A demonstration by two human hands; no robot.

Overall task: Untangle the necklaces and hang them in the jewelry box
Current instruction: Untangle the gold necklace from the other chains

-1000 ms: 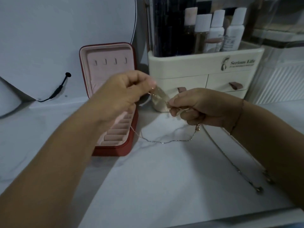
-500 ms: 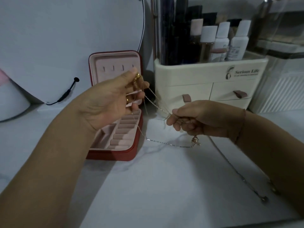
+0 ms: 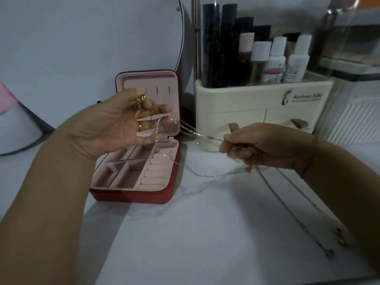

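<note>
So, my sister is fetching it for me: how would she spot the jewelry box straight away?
On the white marble counter, just left of the cream drawer organizer holding bottles, sits the jewelry box. It is the only red case there, open with its lid raised, lined in pale pink.

There are 2 hands, the left hand (image 3: 115,122) and the right hand (image 3: 253,147). At far left stands 1 red jewelry box (image 3: 131,194), with 2 hooks (image 3: 156,90) showing in its lid. The tangled necklaces (image 3: 205,174) cannot be counted, but 2 chain ends (image 3: 330,253) lie near right. There is 1 gold pendant (image 3: 141,98) and 1 ring (image 3: 140,126). Far right stands 1 cream organizer (image 3: 236,99) with 2 drawer tabs (image 3: 234,127) and 4 capped bottles (image 3: 277,58).
</note>
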